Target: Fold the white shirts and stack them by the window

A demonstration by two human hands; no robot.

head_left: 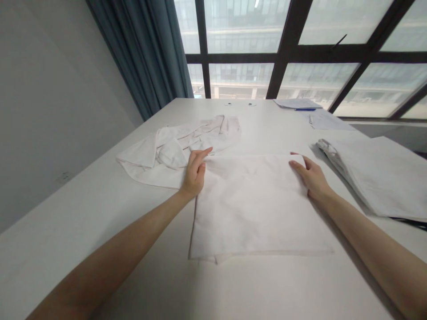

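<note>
A folded white cloth [256, 209] is spread in front of me, roughly square, its near edge showing more than one layer. My left hand [194, 173] grips its far left corner, thumb pressed against the fabric and index finger stretched along the edge. At the far right corner, my right hand [312, 175] pinches the cloth between thumb and fingers. Just beyond my left hand lies a crumpled white cloth [143, 153], loosely bunched with many creases.
A stack of folded white cloth [393, 173] sits on the right of the white table [140, 275]. Papers [296, 103] with a blue pen [305, 109] lie at the far right. Two small round fittings are near the far edge. A blue curtain [150, 49] and windows stand behind.
</note>
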